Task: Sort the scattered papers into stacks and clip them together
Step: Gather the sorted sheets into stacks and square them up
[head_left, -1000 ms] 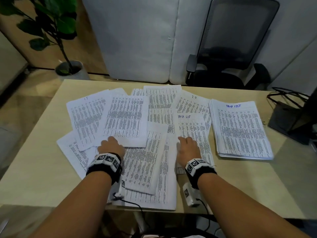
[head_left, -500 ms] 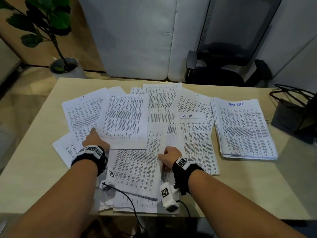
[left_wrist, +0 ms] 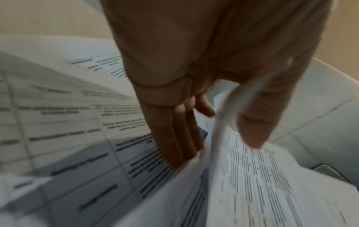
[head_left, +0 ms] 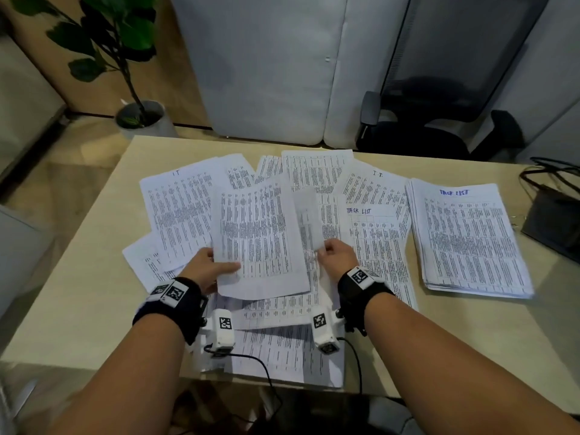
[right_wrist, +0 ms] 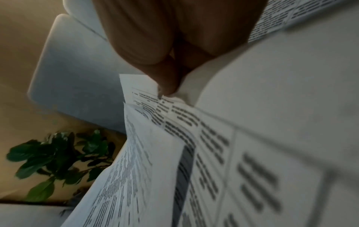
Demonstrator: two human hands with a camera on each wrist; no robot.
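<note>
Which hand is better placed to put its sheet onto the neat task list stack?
Probably the right hand: it pinches a lifted sheet and sits nearer the neat stack on the right. The left hand holds its own sheet farther away.

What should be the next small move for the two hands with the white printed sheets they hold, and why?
Probably lift both sheets clear of the pile and read their headings. The left hand grips a white printed table sheet by its near corner; the right hand pinches a second, steeply tilted white sheet. Neither heading is readable, while a squared stack headed TASK LIST waits at right.
</note>
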